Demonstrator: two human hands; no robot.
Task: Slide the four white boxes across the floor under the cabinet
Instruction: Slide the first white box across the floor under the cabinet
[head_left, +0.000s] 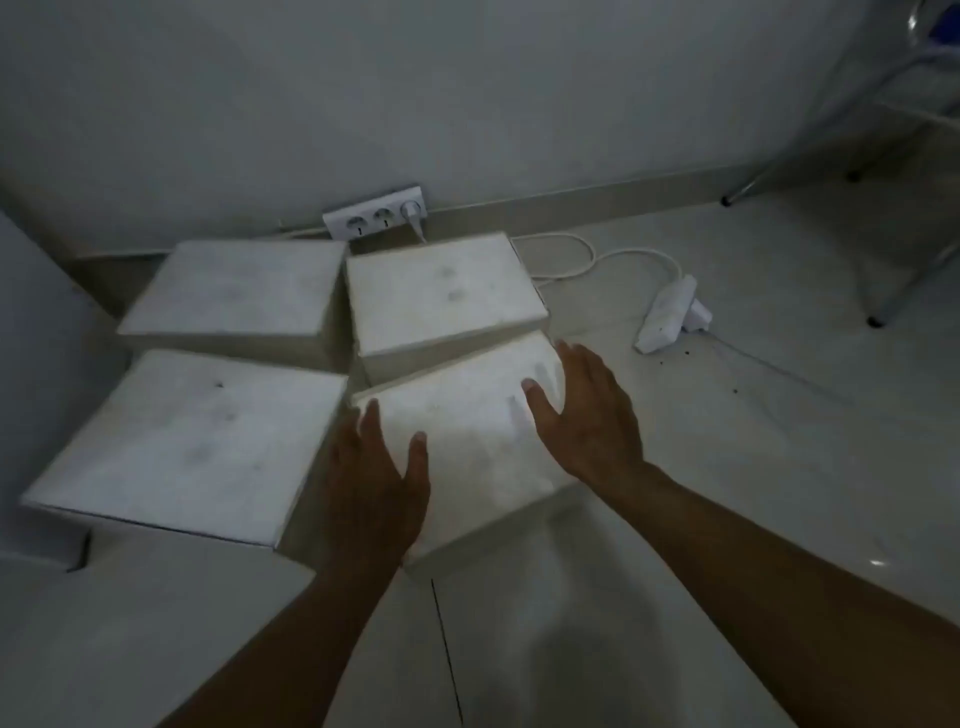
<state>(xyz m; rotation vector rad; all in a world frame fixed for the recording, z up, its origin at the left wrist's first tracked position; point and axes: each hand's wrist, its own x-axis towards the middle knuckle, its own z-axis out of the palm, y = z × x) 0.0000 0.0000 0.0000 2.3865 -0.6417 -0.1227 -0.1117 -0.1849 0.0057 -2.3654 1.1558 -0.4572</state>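
Four white boxes sit on the pale floor in a two-by-two cluster near the wall. The far left box (234, 291) and far right box (441, 296) stand close to the skirting. The near left box (187, 441) lies beside the near right box (467, 431), which is turned at an angle. My left hand (379, 488) rests flat on that angled box's near left corner, fingers apart. My right hand (582, 415) lies flat along its right edge, fingers spread. Neither hand grips anything. No cabinet is clearly recognisable.
A wall socket strip (374, 217) with one plug sits behind the boxes. A white cable (587, 254) runs to a white extension block (670, 314) on the floor at right. Metal chair legs (878, 291) stand at the far right. A grey panel (31, 322) rises at left.
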